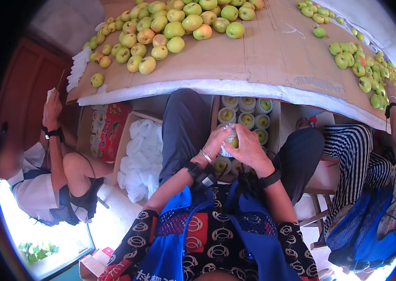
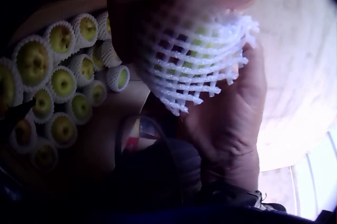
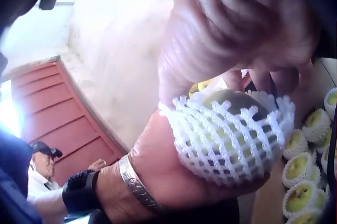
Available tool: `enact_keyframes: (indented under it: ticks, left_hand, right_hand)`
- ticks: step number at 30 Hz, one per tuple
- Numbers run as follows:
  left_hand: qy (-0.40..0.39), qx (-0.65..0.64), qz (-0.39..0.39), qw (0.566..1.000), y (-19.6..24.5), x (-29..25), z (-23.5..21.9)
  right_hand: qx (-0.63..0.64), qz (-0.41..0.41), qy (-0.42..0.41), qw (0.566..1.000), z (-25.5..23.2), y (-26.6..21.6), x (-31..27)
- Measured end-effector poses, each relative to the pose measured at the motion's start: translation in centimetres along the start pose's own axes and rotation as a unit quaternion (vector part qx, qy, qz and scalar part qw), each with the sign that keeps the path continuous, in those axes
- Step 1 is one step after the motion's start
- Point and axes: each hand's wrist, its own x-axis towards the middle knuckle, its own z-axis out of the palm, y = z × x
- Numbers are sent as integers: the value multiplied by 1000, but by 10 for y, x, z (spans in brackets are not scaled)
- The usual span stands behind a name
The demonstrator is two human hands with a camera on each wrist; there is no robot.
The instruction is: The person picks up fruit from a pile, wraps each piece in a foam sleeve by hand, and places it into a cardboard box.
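In front of the person's body, both hands meet on a green apple [image 1: 234, 141] in a white foam net [image 3: 231, 140]. The left hand [image 1: 214, 143], with a silver bracelet at its wrist, cups the netted apple from below in the right wrist view. Over the net's open rim arches the right hand [image 1: 252, 147], its thumb at the net's edge and its fingers behind the apple. Part of the apple's top shows bare above the net. Below the hands stands a carton [image 1: 276, 122] with rows of netted apples [image 2: 63, 83].
A box [image 1: 125, 136] of white foam nets [image 1: 144, 152] stands left of the knees, beside a red printed carton [image 1: 113, 126]. Ahead, a cardboard-covered table [image 1: 272, 56] bears heaps of loose apples [image 1: 174, 30]. One person [image 1: 43, 164] sits at left, another [image 1: 371, 187] at right.
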Motion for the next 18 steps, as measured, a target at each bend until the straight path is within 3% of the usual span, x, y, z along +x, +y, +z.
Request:
enact_keyframes:
  ticks: [5, 9, 11, 12, 14, 18]
  left_hand:
    - [-76, -173, -53, 981, 6, 1, -1]
    - [-103, -238, -63, 964, 6, 1, -2]
    - [-99, -254, -48, 961, 2, 3, -2]
    - [-92, -269, -32, 958, 5, 3, -1]
    - [-111, -283, -27, 952, 11, 1, 1]
    - [-111, -286, -31, 951, 10, 2, -1]
  right_hand:
    - [255, 29, 57, 965, -11, 5, 1]
    - [310, 87, 68, 944, -2, 29, -1]
    - [413, 93, 100, 900, 5, 41, -2]
    - [414, 91, 99, 900, 6, 43, -3]
    - [520, 174, 85, 832, 8, 47, -5]
    - [458, 156, 51, 874, 8, 42, -5]
